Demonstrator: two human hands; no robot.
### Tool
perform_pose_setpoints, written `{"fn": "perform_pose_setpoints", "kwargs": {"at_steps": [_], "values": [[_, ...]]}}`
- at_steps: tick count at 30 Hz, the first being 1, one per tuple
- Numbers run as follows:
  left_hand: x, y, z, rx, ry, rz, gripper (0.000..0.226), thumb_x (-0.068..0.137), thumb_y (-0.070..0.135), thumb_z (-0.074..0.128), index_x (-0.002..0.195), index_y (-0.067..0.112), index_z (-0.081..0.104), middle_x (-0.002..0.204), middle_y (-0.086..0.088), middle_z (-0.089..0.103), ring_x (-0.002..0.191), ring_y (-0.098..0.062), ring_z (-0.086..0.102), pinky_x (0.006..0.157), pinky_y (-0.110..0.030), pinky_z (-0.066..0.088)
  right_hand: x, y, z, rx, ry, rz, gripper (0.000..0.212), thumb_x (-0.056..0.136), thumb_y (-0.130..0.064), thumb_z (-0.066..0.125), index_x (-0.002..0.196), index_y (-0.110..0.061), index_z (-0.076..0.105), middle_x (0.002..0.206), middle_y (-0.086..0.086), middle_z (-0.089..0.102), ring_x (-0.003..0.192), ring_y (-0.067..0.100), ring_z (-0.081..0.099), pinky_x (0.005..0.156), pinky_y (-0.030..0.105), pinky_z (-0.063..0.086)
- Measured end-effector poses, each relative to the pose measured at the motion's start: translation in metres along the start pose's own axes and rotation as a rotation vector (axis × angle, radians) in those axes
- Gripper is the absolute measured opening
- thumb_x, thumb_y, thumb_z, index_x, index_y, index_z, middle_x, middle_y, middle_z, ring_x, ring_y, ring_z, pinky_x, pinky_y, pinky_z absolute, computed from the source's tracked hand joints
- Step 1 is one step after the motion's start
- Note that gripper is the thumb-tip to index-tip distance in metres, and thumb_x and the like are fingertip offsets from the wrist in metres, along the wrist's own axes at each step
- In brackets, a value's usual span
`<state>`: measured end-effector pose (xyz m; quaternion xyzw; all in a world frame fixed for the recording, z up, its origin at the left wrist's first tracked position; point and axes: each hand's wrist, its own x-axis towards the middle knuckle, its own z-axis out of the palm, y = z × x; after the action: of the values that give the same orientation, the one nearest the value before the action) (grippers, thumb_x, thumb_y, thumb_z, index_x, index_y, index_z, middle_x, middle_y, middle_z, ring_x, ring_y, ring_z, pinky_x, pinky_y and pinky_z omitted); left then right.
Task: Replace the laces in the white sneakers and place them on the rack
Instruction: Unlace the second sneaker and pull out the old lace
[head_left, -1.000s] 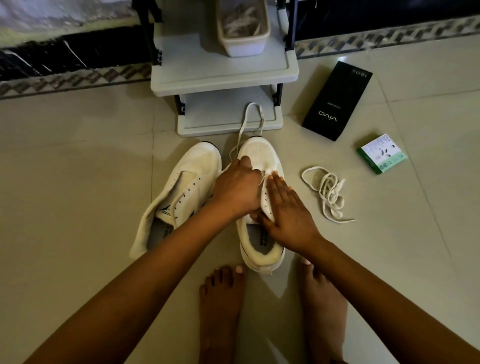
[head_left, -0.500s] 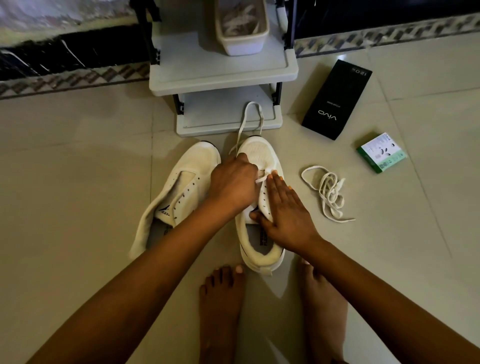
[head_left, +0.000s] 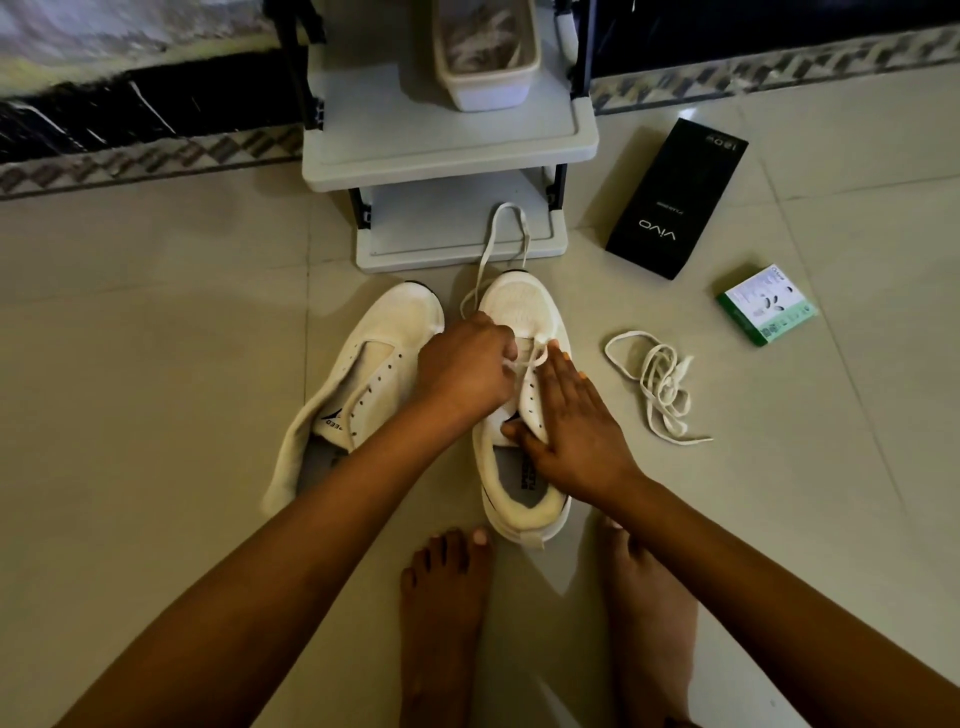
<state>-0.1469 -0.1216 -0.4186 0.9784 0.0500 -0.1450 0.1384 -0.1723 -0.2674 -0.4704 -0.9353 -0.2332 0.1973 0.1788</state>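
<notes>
Two white sneakers stand on the tiled floor in front of a grey rack (head_left: 452, 156). The left sneaker (head_left: 374, 374) has no lace and its tongue is folded open. My left hand (head_left: 465, 369) is closed on a white lace (head_left: 498, 244) at the eyelets of the right sneaker (head_left: 522, 312); the lace loops forward onto the rack's lower shelf. My right hand (head_left: 569, 426) lies flat along the right sneaker's side, thumb tucked at the tongue, holding the shoe down. A loose white lace (head_left: 660, 384) lies bunched on the floor to the right.
A beige bin (head_left: 485, 78) with laces in it sits on the rack's upper shelf. A black box (head_left: 675, 197) and a small green-and-white box (head_left: 766, 304) lie on the floor at right. My bare feet (head_left: 447, 613) are just behind the sneakers.
My left hand has shifted slightly forward and left at the eyelets, drawing the lace. The right hand stays pressed on the right sneaker.
</notes>
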Motion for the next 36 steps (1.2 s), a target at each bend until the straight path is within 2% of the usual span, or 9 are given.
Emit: {"fn": "perform_pose_setpoints", "kwargs": {"at_steps": [3,8,13,18,21,26,28,32,36], "values": [[0.000,0.002,0.000,0.012,0.078,0.072,0.019,0.089,0.021,0.055,0.103,0.020,0.069,0.119,0.000,0.057,0.111,-0.020,0.052,0.081,-0.029,0.043,0.000,0.000,-0.001,-0.012,-0.009,0.001,0.091,0.080,-0.068,0.010,0.149,-0.010,-0.008,0.157,0.007,-0.015,0.146,0.015,-0.010,0.108,0.020,-0.014],[0.001,0.009,-0.020,-0.550,-0.044,0.104,0.010,0.085,0.020,0.067,0.087,0.012,0.072,0.098,0.001,0.067,0.097,-0.015,0.061,0.083,-0.024,0.044,0.002,0.002,0.003,-0.003,0.010,-0.015,0.097,0.074,-0.071,0.002,0.150,-0.010,-0.007,0.158,0.008,-0.010,0.146,0.017,-0.006,0.111,0.022,-0.009],[0.001,0.000,-0.004,-0.200,-0.116,0.095,0.036,0.082,0.026,0.068,0.117,0.022,0.061,0.130,-0.001,0.051,0.118,-0.020,0.050,0.094,-0.036,0.044,0.003,0.002,0.005,0.040,0.030,-0.005,0.098,0.075,-0.071,0.007,0.151,-0.009,0.000,0.159,0.012,0.003,0.147,0.021,0.004,0.115,0.027,-0.002],[0.001,-0.003,-0.002,-0.170,0.038,0.010,0.013,0.084,0.020,0.062,0.091,0.021,0.073,0.116,0.000,0.060,0.104,-0.019,0.058,0.083,-0.032,0.048,0.002,0.003,0.006,0.064,0.041,-0.012,0.098,0.076,-0.071,0.011,0.150,-0.007,0.000,0.158,0.013,0.006,0.146,0.024,0.008,0.115,0.027,-0.001],[0.006,-0.005,-0.003,-0.188,0.004,0.041,0.013,0.085,0.018,0.060,0.090,0.017,0.072,0.110,-0.001,0.061,0.099,-0.019,0.058,0.078,-0.024,0.044,0.002,0.003,0.005,0.048,0.038,-0.008,0.098,0.076,-0.072,0.010,0.150,-0.008,0.001,0.158,0.012,0.005,0.146,0.024,0.007,0.115,0.028,0.000],[-0.002,-0.001,-0.020,-0.825,-0.163,-0.006,0.010,0.091,0.013,0.058,0.088,0.013,0.069,0.083,0.007,0.065,0.082,-0.005,0.060,0.078,-0.019,0.044,0.003,0.002,0.003,0.000,-0.005,-0.007,0.101,0.070,-0.072,-0.003,0.149,-0.009,-0.008,0.158,0.009,-0.007,0.146,0.018,-0.005,0.110,0.023,-0.009],[-0.004,0.001,-0.021,-0.897,-0.132,0.020,0.008,0.090,0.013,0.059,0.094,0.014,0.066,0.086,0.010,0.062,0.084,0.000,0.057,0.075,-0.016,0.045,0.003,0.002,0.003,0.015,-0.011,-0.007,0.100,0.071,-0.072,-0.001,0.149,-0.010,-0.009,0.158,0.008,-0.009,0.146,0.017,-0.006,0.112,0.023,-0.009],[0.002,-0.005,-0.007,-0.422,-0.210,0.082,0.051,0.083,0.014,0.067,0.131,0.017,0.050,0.137,-0.004,0.043,0.126,-0.021,0.042,0.099,-0.030,0.039,0.001,0.001,0.003,0.089,0.066,-0.020,0.093,0.081,-0.068,0.023,0.150,-0.008,0.005,0.158,0.012,0.010,0.146,0.025,0.010,0.116,0.028,0.005],[0.002,-0.006,0.000,-0.265,-0.017,0.020,0.015,0.085,0.013,0.062,0.095,0.014,0.072,0.121,-0.004,0.055,0.111,-0.021,0.054,0.090,-0.026,0.043,-0.001,-0.001,0.000,0.120,0.059,-0.002,0.091,0.081,-0.060,0.034,0.150,-0.010,0.002,0.158,0.011,0.006,0.146,0.025,0.009,0.115,0.025,0.006]]}}
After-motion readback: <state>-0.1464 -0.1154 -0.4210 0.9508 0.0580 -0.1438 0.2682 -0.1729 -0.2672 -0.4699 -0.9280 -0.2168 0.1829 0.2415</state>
